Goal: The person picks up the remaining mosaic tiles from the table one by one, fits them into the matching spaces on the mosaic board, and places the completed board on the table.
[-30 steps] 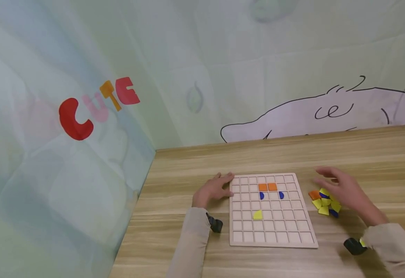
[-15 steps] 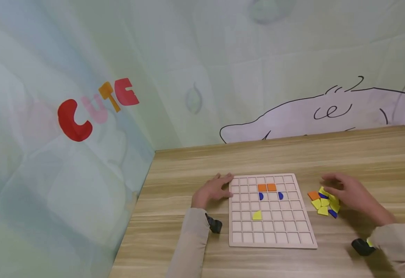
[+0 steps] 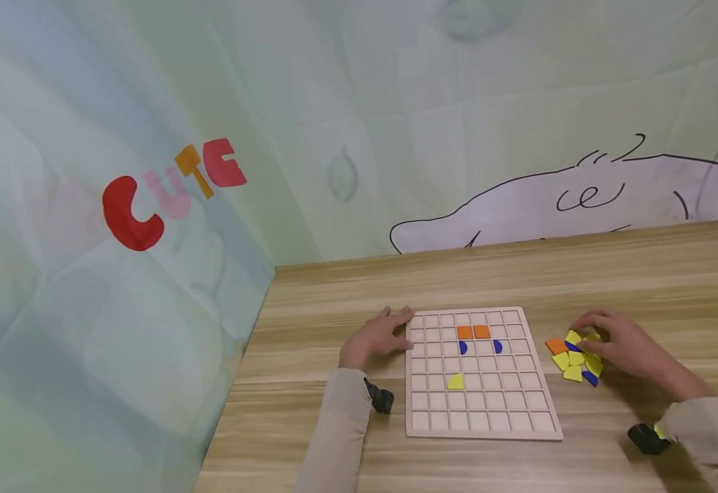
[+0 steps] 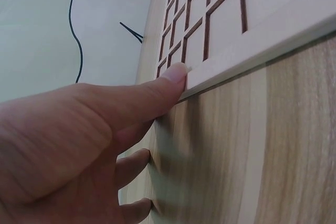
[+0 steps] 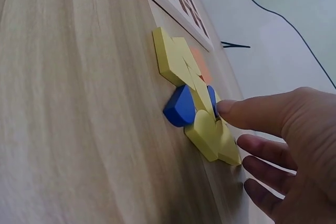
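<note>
A pale wooden grid board [image 3: 445, 434] lies on the table, with two orange squares [image 3: 464, 333], two blue half-round pieces [image 3: 497, 347] and one yellow quarter-round piece [image 3: 455, 382] in its cells. My left hand [image 3: 379, 339] rests at the board's left edge; in the left wrist view the thumb [image 4: 176, 74] touches its rim. Right of the board, my right hand [image 3: 630, 349] reaches over a loose pile of yellow pieces [image 3: 572, 374], blue pieces [image 5: 181, 107] and an orange piece [image 3: 555, 346]. Its thumb [image 5: 231, 109] is right at the pile, apart from the other visible fingers.
The wood-grain table [image 3: 322, 294] meets a printed cloth backdrop [image 3: 347, 82] behind it and on the left. A black wrist camera [image 3: 380, 398] sits on the left wrist, and another wrist camera [image 3: 649, 438] on the right.
My right hand has moved slightly right and lowered to the pile, its fingertips now among the yellow pieces. The left hand and the pieces on the board have stayed put.
</note>
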A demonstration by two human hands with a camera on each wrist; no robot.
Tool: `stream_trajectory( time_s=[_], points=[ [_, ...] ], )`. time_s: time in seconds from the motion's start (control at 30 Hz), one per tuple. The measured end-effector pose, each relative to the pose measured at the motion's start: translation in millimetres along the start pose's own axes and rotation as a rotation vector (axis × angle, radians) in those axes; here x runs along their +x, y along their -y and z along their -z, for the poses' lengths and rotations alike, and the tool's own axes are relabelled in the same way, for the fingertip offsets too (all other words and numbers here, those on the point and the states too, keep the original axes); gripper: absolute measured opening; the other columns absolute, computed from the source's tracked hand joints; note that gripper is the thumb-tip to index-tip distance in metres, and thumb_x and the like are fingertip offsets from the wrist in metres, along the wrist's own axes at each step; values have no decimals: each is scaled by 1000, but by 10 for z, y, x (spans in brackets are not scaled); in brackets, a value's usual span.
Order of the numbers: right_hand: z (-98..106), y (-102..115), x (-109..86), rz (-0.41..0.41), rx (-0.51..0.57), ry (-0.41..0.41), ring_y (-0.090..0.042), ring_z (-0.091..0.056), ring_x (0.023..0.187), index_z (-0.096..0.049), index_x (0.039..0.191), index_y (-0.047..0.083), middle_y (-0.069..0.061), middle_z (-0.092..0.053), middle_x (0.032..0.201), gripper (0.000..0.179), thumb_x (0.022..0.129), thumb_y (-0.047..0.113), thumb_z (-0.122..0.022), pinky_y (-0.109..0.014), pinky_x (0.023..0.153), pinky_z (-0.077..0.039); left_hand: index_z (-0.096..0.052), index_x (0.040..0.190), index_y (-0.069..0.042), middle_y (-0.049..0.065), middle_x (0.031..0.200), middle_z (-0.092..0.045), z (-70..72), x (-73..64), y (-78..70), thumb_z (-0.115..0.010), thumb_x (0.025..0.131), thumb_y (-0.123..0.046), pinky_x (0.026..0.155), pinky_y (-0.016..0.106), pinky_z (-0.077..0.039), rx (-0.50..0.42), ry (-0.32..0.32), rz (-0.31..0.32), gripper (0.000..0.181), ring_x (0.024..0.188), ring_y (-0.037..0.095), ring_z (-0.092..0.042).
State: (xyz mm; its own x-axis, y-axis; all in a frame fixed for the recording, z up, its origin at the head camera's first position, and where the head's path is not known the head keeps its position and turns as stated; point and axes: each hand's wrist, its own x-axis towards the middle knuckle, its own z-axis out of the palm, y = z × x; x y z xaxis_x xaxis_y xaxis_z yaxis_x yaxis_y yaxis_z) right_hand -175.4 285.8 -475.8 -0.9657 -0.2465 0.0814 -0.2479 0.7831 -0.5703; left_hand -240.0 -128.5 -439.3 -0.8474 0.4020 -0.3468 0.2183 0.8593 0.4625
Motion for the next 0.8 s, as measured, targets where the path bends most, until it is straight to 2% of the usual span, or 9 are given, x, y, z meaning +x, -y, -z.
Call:
stream_trajectory(
  time_s=[0.37, 0.8],
  points=[
    [-29, 25, 12, -42, -20, 0, -51, -48, 110, -66, 107, -2, -32, -53, 119, 27, 84, 10, -69, -68, 90, -40, -28, 151, -27, -13, 158, -21, -5, 31, 26, -63, 92, -32, 120, 49, -14, 3, 8, -6, 69, 149, 24, -8],
    [-29, 31, 11, -9, -25, -5, -49, -48, 111, -67, 107, 0, -29, -54, 120, 30, 81, 15, -74, -68, 90, -40, -28, 151, -28, -13, 158, -21, -17, 41, 45, -63, 92, -33, 120, 48, -16, 15, 4, -10, 69, 149, 23, -9]
  ],
)
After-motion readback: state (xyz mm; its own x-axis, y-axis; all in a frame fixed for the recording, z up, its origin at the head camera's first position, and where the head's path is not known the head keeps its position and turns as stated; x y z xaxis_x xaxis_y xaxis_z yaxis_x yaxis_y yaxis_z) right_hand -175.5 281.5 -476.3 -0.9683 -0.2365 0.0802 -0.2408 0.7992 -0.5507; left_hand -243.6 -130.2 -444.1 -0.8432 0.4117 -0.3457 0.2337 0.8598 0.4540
